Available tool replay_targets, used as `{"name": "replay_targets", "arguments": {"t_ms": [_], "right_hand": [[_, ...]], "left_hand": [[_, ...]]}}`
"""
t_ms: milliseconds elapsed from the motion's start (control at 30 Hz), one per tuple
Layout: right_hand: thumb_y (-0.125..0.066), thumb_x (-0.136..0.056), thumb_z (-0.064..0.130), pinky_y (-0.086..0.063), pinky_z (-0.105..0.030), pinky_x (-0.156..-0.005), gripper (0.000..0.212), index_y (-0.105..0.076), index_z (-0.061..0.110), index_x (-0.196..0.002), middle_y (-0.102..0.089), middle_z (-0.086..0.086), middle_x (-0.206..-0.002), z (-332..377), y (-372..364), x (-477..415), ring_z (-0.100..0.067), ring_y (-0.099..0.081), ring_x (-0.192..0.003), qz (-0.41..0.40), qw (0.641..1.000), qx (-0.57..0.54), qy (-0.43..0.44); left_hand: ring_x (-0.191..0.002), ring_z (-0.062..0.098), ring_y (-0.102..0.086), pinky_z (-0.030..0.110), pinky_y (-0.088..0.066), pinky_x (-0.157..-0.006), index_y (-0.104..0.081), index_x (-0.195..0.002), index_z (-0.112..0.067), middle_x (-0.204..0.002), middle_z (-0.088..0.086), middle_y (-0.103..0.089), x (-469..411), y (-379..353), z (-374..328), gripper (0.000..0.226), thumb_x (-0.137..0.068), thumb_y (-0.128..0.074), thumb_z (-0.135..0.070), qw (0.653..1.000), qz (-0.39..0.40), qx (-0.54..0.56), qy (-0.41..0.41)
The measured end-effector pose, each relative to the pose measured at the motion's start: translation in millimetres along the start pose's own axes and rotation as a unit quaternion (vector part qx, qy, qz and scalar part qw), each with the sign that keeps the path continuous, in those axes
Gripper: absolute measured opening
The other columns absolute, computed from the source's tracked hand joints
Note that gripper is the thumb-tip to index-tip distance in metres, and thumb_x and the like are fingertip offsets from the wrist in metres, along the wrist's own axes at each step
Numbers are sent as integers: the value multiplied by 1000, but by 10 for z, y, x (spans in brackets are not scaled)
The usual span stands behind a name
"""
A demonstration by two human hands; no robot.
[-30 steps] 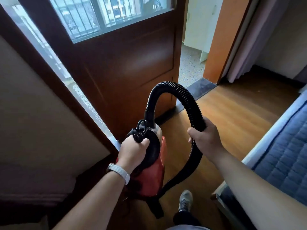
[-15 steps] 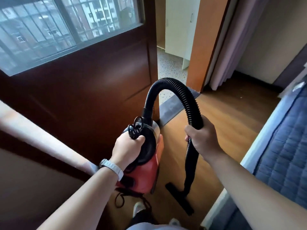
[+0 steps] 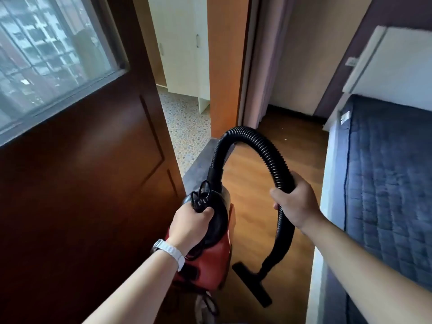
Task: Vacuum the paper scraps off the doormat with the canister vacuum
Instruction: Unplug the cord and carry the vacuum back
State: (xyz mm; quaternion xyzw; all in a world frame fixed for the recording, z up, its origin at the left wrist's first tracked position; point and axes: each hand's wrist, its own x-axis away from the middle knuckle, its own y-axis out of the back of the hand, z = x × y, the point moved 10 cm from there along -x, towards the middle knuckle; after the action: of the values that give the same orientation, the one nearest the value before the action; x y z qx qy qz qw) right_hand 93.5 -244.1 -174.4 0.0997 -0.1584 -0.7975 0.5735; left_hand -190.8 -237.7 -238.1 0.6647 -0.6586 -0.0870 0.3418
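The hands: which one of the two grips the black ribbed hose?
The right hand, wrapped round the hose where it curves down. The left hand, the one with the white wristband, holds the red canister vacuum by its top.

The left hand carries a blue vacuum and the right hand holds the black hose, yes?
No. The head view shows the vacuum is red, not blue. The left hand carries it and the right hand holds the black hose.

Dark wooden door left, blue quilted mattress right, perhaps a white cabinet beyond.
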Motion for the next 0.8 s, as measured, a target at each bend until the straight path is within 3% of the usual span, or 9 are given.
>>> {"name": "replay_targets", "arguments": {"t_ms": [133,300,500,667,800], "right_hand": [[-64,-79,4,-46,-28,-52,18,-50,15,-77,-54,-5,-59,47,-24,-389,-18,-56,-49,-47,999,10,-16],[-60,-67,21,-46,-32,-54,20,-53,11,-83,-58,-8,-58,-21,82,-713,-18,-57,-49,-88,994,-14,-66],[-63,-76,9,-49,-33,-53,14,-52,12,-85,-57,-10,-61,-103,162,-1327,-20,-57,-51,-117,991,-27,-52],[-63,-74,13,-48,-32,-52,14,-51,15,-81,-58,-17,-66,-279,253,-2039,-20,-58,-51,-113,991,-46,-58],[-63,-80,5,-47,-30,-52,13,-53,11,-83,-59,-18,-67,-416,512,-2631,-18,-56,-50,-118,989,-57,-74]], "left_hand": [[-70,21,-64,34,-52,-64,-59,-79,-22,-72,-4,-66,-599,-48,-366,16,-82,-59,-37,997,32,-60,-46],[-63,19,-61,29,-42,-54,-58,-72,-18,-65,-3,-64,-1088,-154,-793,20,-84,-58,-34,991,68,-80,-85],[-57,19,-57,27,-34,-50,-54,-67,-20,-60,-4,-60,-1716,-442,-1193,20,-81,-59,-32,987,95,-71,-106],[-53,16,-56,26,-37,-50,-65,-86,-23,-58,-4,-61,-2255,-806,-1589,19,-79,-53,-36,987,100,-58,-115],[-48,14,-54,27,-39,-47,-60,-76,-16,-55,-5,-59,-2670,-1130,-1992,17,-84,-57,-30,989,91,-70,-95]]}}
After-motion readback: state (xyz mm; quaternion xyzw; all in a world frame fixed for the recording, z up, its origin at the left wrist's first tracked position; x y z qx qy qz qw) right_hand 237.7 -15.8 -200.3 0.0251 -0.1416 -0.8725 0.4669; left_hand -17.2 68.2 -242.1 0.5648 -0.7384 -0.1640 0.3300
